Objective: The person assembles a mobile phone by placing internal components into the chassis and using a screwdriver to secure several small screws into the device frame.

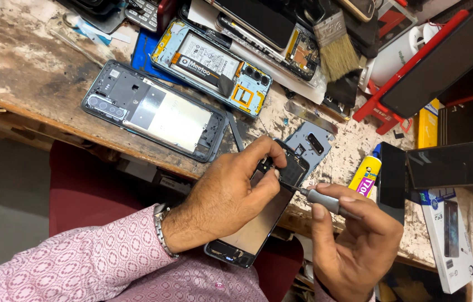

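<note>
Toward the left part of the desk, near its front edge, lies a grey phone frame with its back off, a camera strip at one end and a pale plate in the middle. Behind it, further from the front edge, sits an opened blue phone, its battery and orange flex parts bare.

At the front edge, about the middle, the left hand is closed around the upper end of the dark phone, thumb and fingers pinching it while its lower end hangs out over the lap. The back cover is already off this phone; a dark inner plate shows near the top and a dull brownish panel fills the rest. A loose grey-blue cover piece with a slot lies on the desk just behind it.

The right hand is closed on a small screwdriver with a grey handle, its tip touching the phone's top section beside the left thumb. I judge the work to be midway: the phone is opened, and the screws on the inner plate are being worked. Whether any are out I cannot tell.

Further right stand a yellow glue tube, a brush behind, and a red stand.
</note>
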